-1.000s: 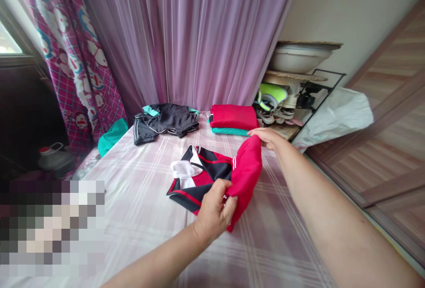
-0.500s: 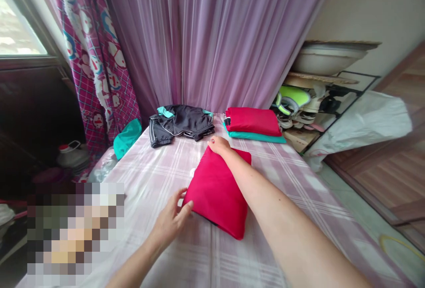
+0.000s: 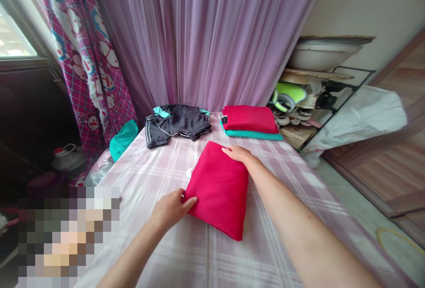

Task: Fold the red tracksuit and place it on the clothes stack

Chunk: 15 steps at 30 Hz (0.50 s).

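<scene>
A folded red garment lies at an angle in the middle of the checked bedsheet. My left hand grips its near left edge, thumb on top and fingers at the side, partly hidden. At the far right corner, my right hand has its thumb laid over the cloth, while its fingers go behind the edge. Farther back on the right, another folded red garment rests on a folded teal one. To the left of that stack lies a dark garment with white piping and teal parts, loosely arranged.
A purple curtain hangs behind the bed. Right of the bed stands a rack with shoes, a basin on top and a white bag beside it. A teal cloth lies at the left edge, above a capped jug.
My right hand has moved from the garment's far left corner to its far right corner. My left hand has closed onto the near left edge. The view has shifted slightly.
</scene>
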Available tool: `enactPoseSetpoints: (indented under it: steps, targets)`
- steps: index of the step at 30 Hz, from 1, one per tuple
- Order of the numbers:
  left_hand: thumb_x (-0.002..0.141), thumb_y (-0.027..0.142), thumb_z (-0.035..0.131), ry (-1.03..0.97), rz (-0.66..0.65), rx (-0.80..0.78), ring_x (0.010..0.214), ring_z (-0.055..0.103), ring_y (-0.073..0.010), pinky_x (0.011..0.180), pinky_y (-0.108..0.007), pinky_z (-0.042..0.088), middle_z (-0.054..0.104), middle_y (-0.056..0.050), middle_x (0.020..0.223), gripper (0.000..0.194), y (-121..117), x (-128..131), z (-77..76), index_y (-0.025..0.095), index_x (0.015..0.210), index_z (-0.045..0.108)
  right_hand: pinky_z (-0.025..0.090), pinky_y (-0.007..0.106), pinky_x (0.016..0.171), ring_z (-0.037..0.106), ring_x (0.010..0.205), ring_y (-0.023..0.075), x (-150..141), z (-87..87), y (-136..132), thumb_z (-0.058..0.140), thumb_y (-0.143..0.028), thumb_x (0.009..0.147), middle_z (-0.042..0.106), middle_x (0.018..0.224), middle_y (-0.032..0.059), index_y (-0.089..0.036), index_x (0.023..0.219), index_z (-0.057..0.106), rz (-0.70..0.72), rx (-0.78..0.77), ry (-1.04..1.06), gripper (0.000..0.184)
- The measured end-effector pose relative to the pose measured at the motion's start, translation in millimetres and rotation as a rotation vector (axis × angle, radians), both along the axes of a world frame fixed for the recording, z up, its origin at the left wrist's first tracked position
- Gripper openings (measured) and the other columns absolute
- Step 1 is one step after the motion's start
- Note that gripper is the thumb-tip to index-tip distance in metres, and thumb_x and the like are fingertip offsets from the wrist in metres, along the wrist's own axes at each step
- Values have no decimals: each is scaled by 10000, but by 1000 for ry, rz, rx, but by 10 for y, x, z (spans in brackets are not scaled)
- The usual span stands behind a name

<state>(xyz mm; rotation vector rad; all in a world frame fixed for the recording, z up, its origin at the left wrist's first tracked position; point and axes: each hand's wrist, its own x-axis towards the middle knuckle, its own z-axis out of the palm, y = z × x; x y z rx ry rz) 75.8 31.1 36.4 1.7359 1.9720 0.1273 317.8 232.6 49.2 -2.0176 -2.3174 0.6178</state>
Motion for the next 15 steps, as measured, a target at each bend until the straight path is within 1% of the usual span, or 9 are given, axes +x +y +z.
enactPoseSetpoints:
  steps: [2, 4, 7, 9, 11, 12, 14, 15]
  targets:
    - [821, 652, 446, -11, -20, -8, 836, 675, -286, 661, -331, 427, 720, -101, 862, 481, 25, -10, -14, 209, 846, 630, 444, 396, 994, 612, 1185, 307, 205, -16, -5, 413, -692, 890, 669, 1275, 155, -170, 1184, 711, -24, -69, -9, 670]
    - [801, 647, 465, -75, -23, -48, 757, 668, -264, 606, -314, 418, 700, -76, 781, 451, 65, -8, -20, 218, 763, 598, 470, 343, 936, 655, 1108, 279, 373, -52, -65, 449, -706, 870, 721, 1164, 146, -162, 1073, 751, -35, -104, 21, 655]
    - [795, 592, 482, -138, -23, -109, 690, 657, -235, 556, -293, 416, 686, -45, 738, 390, 195, -2, 41, 221, 769, 599, 487, 296, 833, 692, 1002, 258, 577, -87, -260, 456, -656, 896, 758, 1021, 142, -150, 942, 772, -66, -109, 54, 599]
    - [804, 547, 484, -48, -83, -88, 722, 664, -236, 586, -294, 432, 702, -50, 772, 358, 366, 3, 147, 218, 787, 625, 485, 293, 782, 698, 963, 263, 720, -96, -482, 449, -624, 912, 765, 963, 141, -152, 866, 773, -125, -92, 66, 575]
    - [809, 497, 502, 132, -169, -14, 798, 676, -251, 647, -302, 456, 725, -70, 846, 323, 596, 34, 288, 212, 813, 655, 480, 283, 729, 705, 899, 251, 883, -114, -784, 457, -597, 917, 770, 894, 120, -166, 797, 762, -170, -86, 122, 541]
    - [811, 469, 516, 215, -203, 31, 849, 680, -259, 685, -307, 470, 733, -81, 900, 304, 716, 68, 358, 211, 853, 670, 476, 274, 696, 708, 838, 236, 966, -126, -956, 457, -580, 922, 767, 838, 102, -174, 759, 750, -179, -107, 161, 527]
    - [826, 392, 522, 318, -232, 116, 985, 668, -275, 791, -327, 489, 723, -110, 1055, 302, 913, 185, 471, 203, 999, 681, 459, 262, 611, 686, 670, 199, 1118, -144, -1299, 443, -547, 934, 738, 697, 73, -183, 678, 712, -173, -218, 209, 520]
    - [837, 347, 517, 344, -230, 156, 1069, 645, -285, 862, -353, 484, 698, -126, 1152, 333, 974, 267, 503, 197, 1096, 664, 446, 264, 572, 660, 590, 187, 1177, -140, -1449, 428, -540, 939, 714, 636, 71, -185, 628, 683, -187, -291, 184, 536]
